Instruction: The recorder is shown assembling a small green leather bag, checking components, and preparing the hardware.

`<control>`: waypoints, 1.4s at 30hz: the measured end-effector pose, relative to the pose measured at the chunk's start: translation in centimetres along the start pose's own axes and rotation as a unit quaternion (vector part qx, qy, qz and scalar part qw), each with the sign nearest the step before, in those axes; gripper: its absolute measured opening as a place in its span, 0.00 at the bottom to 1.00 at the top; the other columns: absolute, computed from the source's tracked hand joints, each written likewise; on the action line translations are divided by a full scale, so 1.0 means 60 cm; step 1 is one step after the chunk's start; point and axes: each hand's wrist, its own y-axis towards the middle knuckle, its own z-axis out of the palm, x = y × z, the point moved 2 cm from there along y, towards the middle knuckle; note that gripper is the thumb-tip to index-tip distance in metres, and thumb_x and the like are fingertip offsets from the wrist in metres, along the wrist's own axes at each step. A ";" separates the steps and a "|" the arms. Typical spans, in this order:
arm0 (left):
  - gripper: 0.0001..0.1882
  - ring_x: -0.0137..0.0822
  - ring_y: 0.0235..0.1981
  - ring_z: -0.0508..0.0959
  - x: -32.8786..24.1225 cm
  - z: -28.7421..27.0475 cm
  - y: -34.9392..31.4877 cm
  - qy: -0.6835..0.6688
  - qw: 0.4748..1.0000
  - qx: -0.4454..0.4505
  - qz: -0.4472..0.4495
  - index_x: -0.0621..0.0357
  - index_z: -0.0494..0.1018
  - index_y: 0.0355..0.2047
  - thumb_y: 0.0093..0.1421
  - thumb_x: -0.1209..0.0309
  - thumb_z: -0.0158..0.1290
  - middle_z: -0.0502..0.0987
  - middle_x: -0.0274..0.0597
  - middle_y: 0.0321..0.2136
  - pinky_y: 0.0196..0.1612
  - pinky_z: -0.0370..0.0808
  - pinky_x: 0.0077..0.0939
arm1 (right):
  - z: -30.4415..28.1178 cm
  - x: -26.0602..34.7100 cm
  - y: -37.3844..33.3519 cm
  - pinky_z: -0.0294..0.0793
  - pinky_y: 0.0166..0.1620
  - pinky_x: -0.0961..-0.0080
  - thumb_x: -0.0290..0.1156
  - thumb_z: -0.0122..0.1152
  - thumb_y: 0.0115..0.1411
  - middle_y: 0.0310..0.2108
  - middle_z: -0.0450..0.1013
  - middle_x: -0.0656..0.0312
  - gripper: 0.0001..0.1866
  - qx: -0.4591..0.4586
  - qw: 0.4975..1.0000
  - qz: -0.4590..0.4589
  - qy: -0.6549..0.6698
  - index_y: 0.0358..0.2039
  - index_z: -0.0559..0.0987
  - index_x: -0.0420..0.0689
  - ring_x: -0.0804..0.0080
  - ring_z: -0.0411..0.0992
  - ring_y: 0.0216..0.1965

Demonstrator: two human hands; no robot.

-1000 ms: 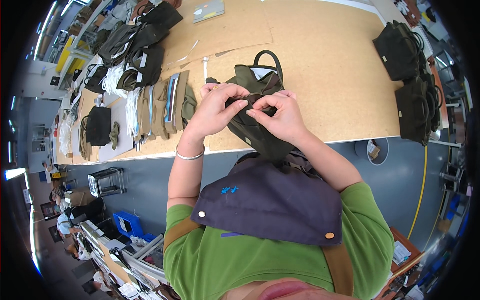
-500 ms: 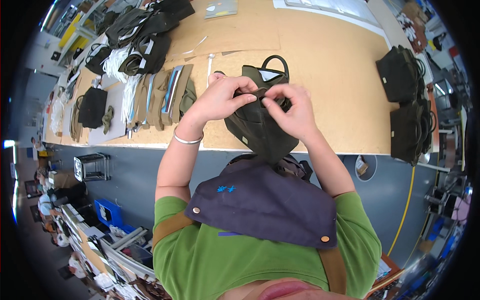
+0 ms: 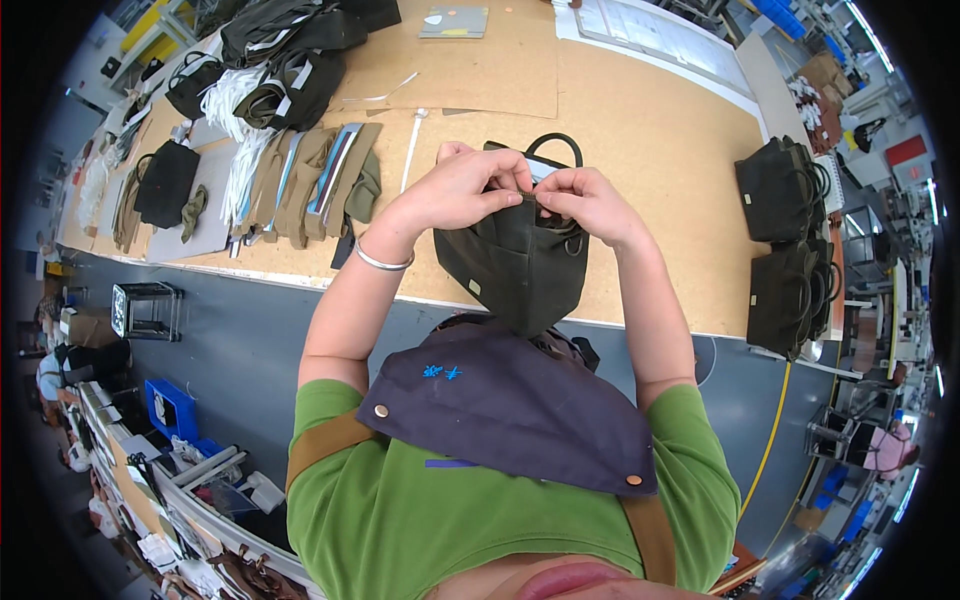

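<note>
A dark olive fabric handbag [image 3: 505, 262] rests at the table's near edge, in front of my chest. One of its looped handles [image 3: 556, 137] stands up on the far side, and a light patch shows inside the opening. At the bag's top edge, my left hand [image 3: 468, 188] pinches the rim between thumb and fingers. My right hand [image 3: 598, 205] grips the same rim just to the right, its fingertips almost meeting those of the left. Between them shows a short stretch of brownish edge, perhaps a zipper; the fingers cover most of it.
Left of the bag lie folded olive and tan fabric strips [image 3: 305, 185], white strips [image 3: 240, 103] and a heap of dark bags [image 3: 290, 40]. Finished-looking dark handbags [image 3: 780, 190] stand along the right table edge. A stool [image 3: 147, 312] stands on the floor at left.
My hands have drawn closer together along the bag's rim, the right one closing in on the left. The whole view has turned slightly, shifting the table's things.
</note>
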 end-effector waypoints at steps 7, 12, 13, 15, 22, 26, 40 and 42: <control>0.05 0.25 0.24 0.75 0.004 0.005 -0.004 -0.010 1.000 -0.015 -0.012 0.56 0.75 0.33 0.55 0.75 0.59 0.77 0.31 0.21 0.38 0.65 0.23 | 0.007 -0.001 0.006 0.70 0.34 0.84 0.28 0.61 0.57 0.27 0.76 0.65 0.08 -0.028 0.999 0.011 -0.011 0.33 0.80 0.36 0.83 0.71 0.29; 0.09 0.23 0.24 0.71 -0.019 0.011 -0.015 0.042 0.997 -0.054 -0.047 0.52 0.76 0.34 0.52 0.69 0.63 0.74 0.27 0.19 0.46 0.54 0.28 | 0.019 0.011 -0.012 0.69 0.34 0.82 0.30 0.63 0.56 0.28 0.76 0.66 0.08 -0.063 0.995 -0.020 -0.080 0.35 0.80 0.40 0.82 0.70 0.28; 0.11 0.23 0.24 0.70 -0.019 0.010 -0.017 0.035 0.996 -0.058 -0.050 0.51 0.76 0.35 0.52 0.68 0.64 0.74 0.27 0.19 0.47 0.52 0.28 | 0.020 0.018 -0.018 0.69 0.34 0.81 0.30 0.63 0.55 0.28 0.75 0.66 0.08 -0.078 0.990 -0.030 -0.118 0.35 0.80 0.41 0.81 0.70 0.28; 0.12 0.24 0.23 0.69 -0.020 -0.005 -0.022 0.054 0.996 -0.051 -0.046 0.52 0.77 0.35 0.51 0.66 0.65 0.73 0.28 0.18 0.46 0.53 0.28 | 0.003 0.022 -0.026 0.70 0.36 0.77 0.32 0.64 0.54 0.30 0.75 0.65 0.09 -0.116 0.949 -0.163 -0.243 0.35 0.79 0.44 0.74 0.71 0.31; 0.15 0.32 0.28 0.67 -0.002 -0.034 -0.048 0.116 0.993 0.009 -0.014 0.55 0.76 0.29 0.51 0.58 0.65 0.69 0.33 0.21 0.49 0.53 0.33 | 0.025 0.050 -0.042 0.70 0.44 0.66 0.39 0.65 0.50 0.34 0.74 0.61 0.15 0.031 0.869 -0.210 -0.447 0.35 0.78 0.45 0.59 0.72 0.41; 0.13 0.33 0.34 0.68 0.011 -0.037 -0.077 0.168 0.986 -0.021 -0.004 0.52 0.77 0.28 0.54 0.57 0.61 0.68 0.33 0.23 0.46 0.51 0.34 | 0.048 0.066 -0.049 0.71 0.44 0.64 0.37 0.64 0.50 0.33 0.74 0.58 0.16 0.100 0.877 -0.131 -0.451 0.36 0.78 0.43 0.57 0.71 0.41; 0.13 0.33 0.37 0.69 -0.044 0.006 -0.089 0.266 0.961 -0.052 0.063 0.44 0.73 0.35 0.50 0.66 0.64 0.76 0.24 0.30 0.44 0.56 0.34 | 0.038 0.070 -0.017 0.70 0.31 0.73 0.26 0.57 0.55 0.25 0.75 0.58 0.08 0.128 0.915 -0.097 -0.371 0.34 0.80 0.38 0.70 0.71 0.25; 0.11 0.33 0.32 0.68 -0.043 0.007 -0.085 0.264 0.961 -0.046 0.073 0.45 0.74 0.32 0.50 0.65 0.64 0.76 0.23 0.27 0.42 0.57 0.32 | 0.032 0.075 -0.014 0.70 0.30 0.74 0.27 0.58 0.56 0.25 0.76 0.59 0.08 0.141 0.915 -0.058 -0.373 0.34 0.81 0.38 0.74 0.70 0.24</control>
